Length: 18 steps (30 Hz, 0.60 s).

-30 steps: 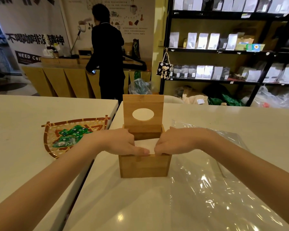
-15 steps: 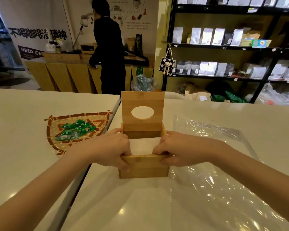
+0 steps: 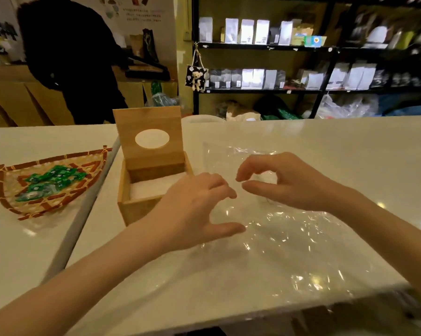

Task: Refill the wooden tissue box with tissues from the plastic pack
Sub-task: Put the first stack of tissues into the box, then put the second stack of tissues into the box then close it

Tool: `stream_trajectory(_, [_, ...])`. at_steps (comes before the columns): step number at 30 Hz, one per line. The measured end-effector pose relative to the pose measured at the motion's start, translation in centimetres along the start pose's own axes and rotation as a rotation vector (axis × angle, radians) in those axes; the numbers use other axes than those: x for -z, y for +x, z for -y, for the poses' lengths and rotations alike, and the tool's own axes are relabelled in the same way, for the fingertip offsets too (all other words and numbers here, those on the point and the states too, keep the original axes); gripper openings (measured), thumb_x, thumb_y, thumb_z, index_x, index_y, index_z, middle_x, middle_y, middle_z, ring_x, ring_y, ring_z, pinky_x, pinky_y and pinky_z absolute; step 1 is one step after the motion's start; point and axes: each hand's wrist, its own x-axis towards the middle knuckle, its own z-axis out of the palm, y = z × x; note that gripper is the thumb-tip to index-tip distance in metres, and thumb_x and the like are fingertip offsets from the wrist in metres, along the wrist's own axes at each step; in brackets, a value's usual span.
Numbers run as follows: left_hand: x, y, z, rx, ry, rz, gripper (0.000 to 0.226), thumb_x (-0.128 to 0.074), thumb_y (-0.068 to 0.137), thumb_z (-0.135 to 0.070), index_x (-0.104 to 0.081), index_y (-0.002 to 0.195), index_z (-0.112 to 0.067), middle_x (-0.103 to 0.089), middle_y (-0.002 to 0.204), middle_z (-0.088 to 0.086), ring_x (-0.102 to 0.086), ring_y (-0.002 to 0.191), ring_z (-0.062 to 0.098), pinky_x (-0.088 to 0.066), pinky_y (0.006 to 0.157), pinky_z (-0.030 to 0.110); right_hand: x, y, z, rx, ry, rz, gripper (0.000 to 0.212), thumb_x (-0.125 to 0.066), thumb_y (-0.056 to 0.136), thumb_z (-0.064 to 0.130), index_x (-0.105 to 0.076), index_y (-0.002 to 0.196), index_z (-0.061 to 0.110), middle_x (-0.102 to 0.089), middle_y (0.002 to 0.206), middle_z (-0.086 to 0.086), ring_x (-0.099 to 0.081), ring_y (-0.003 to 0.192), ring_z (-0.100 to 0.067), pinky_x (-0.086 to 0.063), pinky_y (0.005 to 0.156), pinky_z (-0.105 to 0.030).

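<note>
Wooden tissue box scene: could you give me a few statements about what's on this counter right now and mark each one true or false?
1. The wooden tissue box has its lid standing open. True.
2. The box is empty. False: white tissues lie inside.
3. Both hands grip the box. False: the left hand and right hand hover open over the clear plastic pack.
4. The woven tray holds green wrapped sweets. True.
5. The plastic pack lies left of the box. False: it lies to its right.

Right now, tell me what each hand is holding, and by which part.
Nothing is held. The left hand and right hand hover open over the empty plastic pack, fingers curled, beside the wooden tissue box.
</note>
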Motion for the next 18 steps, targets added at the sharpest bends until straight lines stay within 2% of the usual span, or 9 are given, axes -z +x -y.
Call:
stream_trajectory(4, [-3.8, 0.1, -2.8, -0.122, -0.092, 0.224, 0.077, -0.049, 0.074, -0.067, -0.028, 0.139, -0.032, -0.028, 0.15, -0.01, -0.025, 0.135, 0.008, -0.021, 0.109, 0.023, 0.5, -5.7, -1.4, -0.187, 0.01, 0.004, 0.011, -0.06, 0.086, 0.022, -0.065, 0.097, 0.022, -0.067, 0.093, 0.01, -0.06, 0.088, -0.002, -0.049, 0.082, -0.018])
stream_trajectory(8, [-6.7, 0.8, -3.9, -0.213, -0.099, 0.241, 0.082, -0.051, 0.076, -0.064, -0.019, 0.143, -0.031, -0.018, 0.154, -0.008, -0.018, 0.138, 0.008, -0.011, 0.105, 0.017, 0.5, -10.3, -1.6, -0.321, 0.017, -0.03, 0.011, -0.06, 0.086, 0.024, -0.063, 0.097, 0.027, -0.065, 0.093, 0.018, -0.059, 0.09, 0.002, -0.049, 0.081, -0.02])
stream_trajectory(11, [-7.8, 1.3, -4.0, -0.199, -0.118, 0.182, 0.07, -0.052, 0.081, -0.054, -0.027, 0.141, -0.029, -0.026, 0.152, -0.008, -0.024, 0.137, 0.008, -0.019, 0.108, 0.02, 0.2, -12.8, -1.6, -0.399, 0.048, -0.063, 0.012, -0.06, 0.086, 0.022, -0.064, 0.097, 0.026, -0.065, 0.092, 0.019, -0.058, 0.091, 0.003, -0.048, 0.08, -0.019])
stream_trajectory(13, [-8.0, 1.4, -4.1, -0.19, -0.127, 0.117, 0.057, -0.053, 0.083, -0.046, -0.042, 0.134, -0.025, -0.041, 0.144, -0.005, -0.039, 0.131, 0.012, -0.031, 0.105, 0.026, 0.0, -14.0, -1.5, -0.436, 0.066, -0.067, 0.011, -0.059, 0.087, 0.023, -0.064, 0.096, 0.027, -0.065, 0.092, 0.019, -0.059, 0.09, 0.002, -0.048, 0.08, -0.018])
stream_trajectory(15, [-8.2, 1.7, -4.2, -0.203, -0.084, 0.026, 0.044, -0.049, 0.08, -0.043, -0.06, 0.118, -0.023, -0.062, 0.125, -0.002, -0.059, 0.113, 0.014, -0.048, 0.093, 0.031, -0.2, -14.8, -1.2, -0.447, 0.079, -0.105, 0.012, -0.058, 0.087, 0.021, -0.062, 0.091, 0.032, -0.065, 0.091, 0.02, -0.059, 0.09, 0.002, -0.046, 0.075, -0.012])
stream_trajectory(18, [-7.8, 2.3, -4.7, -0.177, -0.144, -0.048, 0.04, -0.041, 0.079, -0.043, -0.072, 0.095, -0.022, -0.073, 0.102, -0.004, -0.069, 0.091, 0.014, -0.057, 0.076, 0.03, -0.7, -15.7, -0.2, -0.432, 0.132, -0.215, 0.016, -0.061, 0.085, 0.014, -0.066, 0.087, 0.028, -0.069, 0.088, 0.013, -0.061, 0.085, -0.002, -0.047, 0.072, -0.009])
